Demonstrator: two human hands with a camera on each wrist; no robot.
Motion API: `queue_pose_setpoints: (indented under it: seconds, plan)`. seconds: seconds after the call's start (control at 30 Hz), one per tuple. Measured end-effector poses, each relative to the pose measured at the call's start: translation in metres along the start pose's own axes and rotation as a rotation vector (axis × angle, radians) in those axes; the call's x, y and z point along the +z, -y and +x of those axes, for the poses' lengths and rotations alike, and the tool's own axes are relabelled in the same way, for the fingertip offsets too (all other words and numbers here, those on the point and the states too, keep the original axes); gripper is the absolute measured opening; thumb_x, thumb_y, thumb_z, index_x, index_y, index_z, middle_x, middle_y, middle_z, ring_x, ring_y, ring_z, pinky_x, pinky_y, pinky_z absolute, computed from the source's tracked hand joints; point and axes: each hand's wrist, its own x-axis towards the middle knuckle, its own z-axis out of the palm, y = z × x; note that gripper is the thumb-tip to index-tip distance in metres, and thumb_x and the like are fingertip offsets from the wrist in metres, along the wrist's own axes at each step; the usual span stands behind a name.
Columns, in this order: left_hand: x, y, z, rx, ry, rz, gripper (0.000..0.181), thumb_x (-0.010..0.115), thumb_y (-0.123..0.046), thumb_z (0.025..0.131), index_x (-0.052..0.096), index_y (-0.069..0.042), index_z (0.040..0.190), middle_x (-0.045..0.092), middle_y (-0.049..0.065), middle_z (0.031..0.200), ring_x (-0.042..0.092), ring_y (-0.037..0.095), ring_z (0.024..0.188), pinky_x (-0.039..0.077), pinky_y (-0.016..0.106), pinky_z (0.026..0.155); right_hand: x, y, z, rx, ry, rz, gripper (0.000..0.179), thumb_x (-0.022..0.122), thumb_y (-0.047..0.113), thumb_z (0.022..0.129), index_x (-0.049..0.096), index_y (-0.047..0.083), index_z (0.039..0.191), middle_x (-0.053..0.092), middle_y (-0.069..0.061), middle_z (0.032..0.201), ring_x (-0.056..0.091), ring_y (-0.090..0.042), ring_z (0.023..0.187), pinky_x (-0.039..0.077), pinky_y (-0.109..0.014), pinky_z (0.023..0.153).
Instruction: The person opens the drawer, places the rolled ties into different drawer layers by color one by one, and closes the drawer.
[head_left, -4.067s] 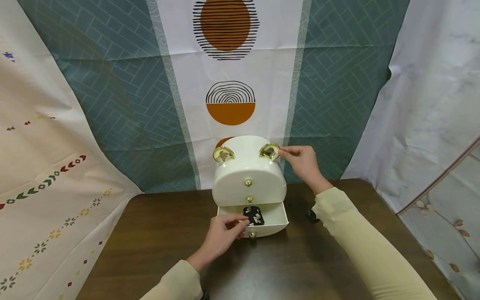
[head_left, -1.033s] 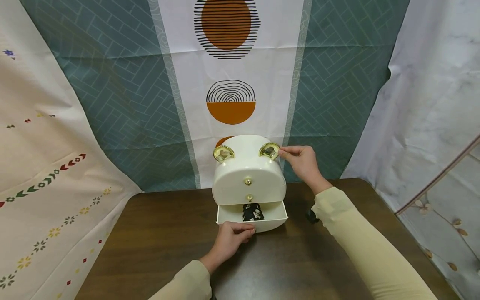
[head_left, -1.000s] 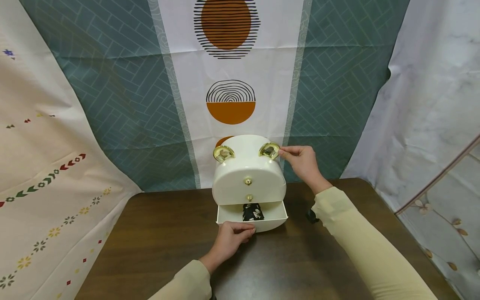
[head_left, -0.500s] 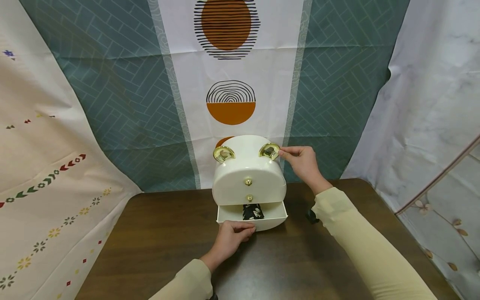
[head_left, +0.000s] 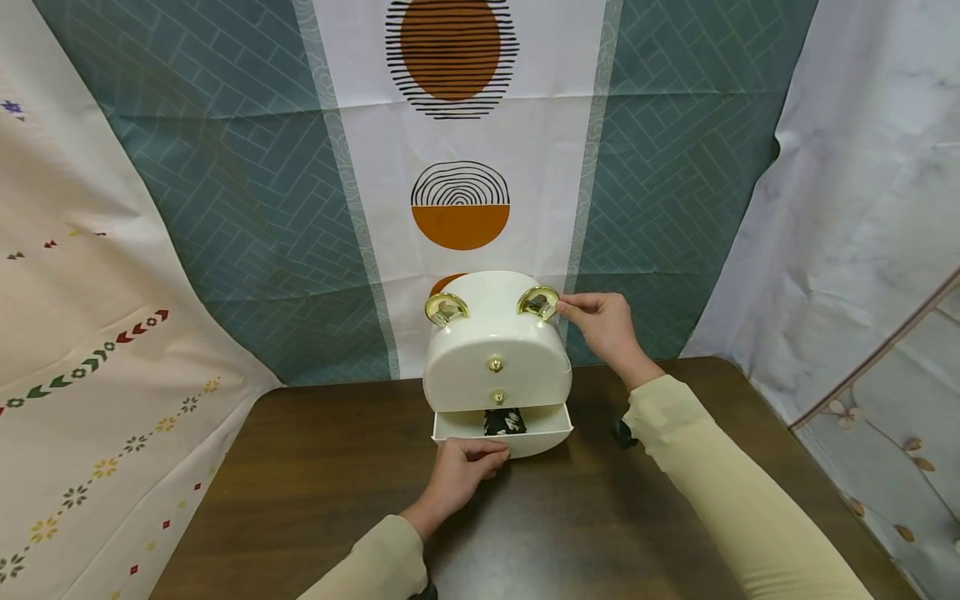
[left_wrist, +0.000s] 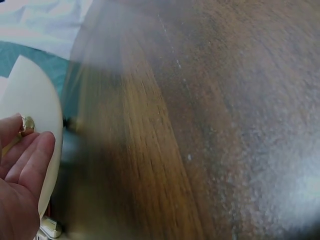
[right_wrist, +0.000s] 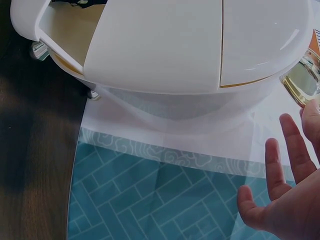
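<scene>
A white rounded drawer box (head_left: pixel 498 367) with two gold, ear-like cups on top stands on the table. Its bottom drawer (head_left: pixel 551 436) is pulled out, and a folded black cloth with a pale floral print (head_left: pixel 505 422) lies inside. My left hand (head_left: pixel 455 477) pinches the gold knob (left_wrist: pixel 28 123) at that drawer's front between thumb and fingers; in the head view the hand hides this knob. At the right cup (head_left: pixel 538 302), the thumb and forefinger of my right hand (head_left: pixel 602 323) pinch the rim. The other fingers of that hand (right_wrist: pixel 295 200) are spread in the right wrist view.
The box is near the back edge of the brown wooden table (head_left: pixel 315 483). Behind it hangs a green and white patterned cloth (head_left: pixel 247 208). A second gold cup (head_left: pixel 447 309) sits at the box's top left, and two gold knobs mark its front.
Earlier my left hand was over the black cloth at the drawer; it has since moved to the drawer's knob. Over the last second the drawer has slid slightly inward. My right hand stays put.
</scene>
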Motion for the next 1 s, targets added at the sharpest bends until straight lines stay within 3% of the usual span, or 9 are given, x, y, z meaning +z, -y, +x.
queue_pose_setpoints:
  seconds: [0.27,0.63,0.9,1.0]
  plan:
    - [-0.001,0.003,0.004,0.005,-0.002,0.012,0.016,0.07,-0.007,0.082,0.073,0.0,0.097,0.072,0.014,0.096,0.069,0.029,0.08,0.058,0.027,0.064,0.0,0.0,0.0,-0.002,-0.003,-0.006,0.035,0.07,0.035,0.083,0.073,0.008,0.104,0.071,-0.011,0.105,0.065,-0.021,0.101,0.053,-0.04,0.086]
    - [-0.004,0.003,0.013,0.005,-0.001,0.007,0.017,0.07,-0.006,0.082,0.073,0.0,0.098,0.071,0.014,0.101,0.069,0.033,0.083,0.059,0.035,0.067,0.0,0.0,0.002,0.015,-0.01,0.0,0.031,0.07,0.034,0.083,0.073,0.01,0.104,0.071,-0.011,0.106,0.064,-0.021,0.103,0.053,-0.04,0.087]
    - [-0.002,0.036,0.029,-0.004,-0.03,0.002,0.016,0.073,-0.01,0.081,0.075,-0.007,0.096,0.072,0.009,0.1,0.07,0.027,0.084,0.058,0.029,0.066,0.001,0.0,0.001,0.033,-0.005,0.0,0.031,0.07,0.034,0.083,0.073,0.012,0.104,0.07,-0.01,0.107,0.063,-0.021,0.104,0.052,-0.041,0.089]
    - [-0.002,0.039,0.031,-0.004,-0.04,0.003,0.015,0.074,-0.013,0.08,0.076,-0.01,0.095,0.073,0.007,0.098,0.07,0.02,0.082,0.058,0.025,0.064,0.001,0.0,0.002,0.033,-0.007,0.004,0.031,0.07,0.034,0.083,0.073,0.011,0.104,0.07,-0.01,0.107,0.063,-0.021,0.103,0.052,-0.041,0.089]
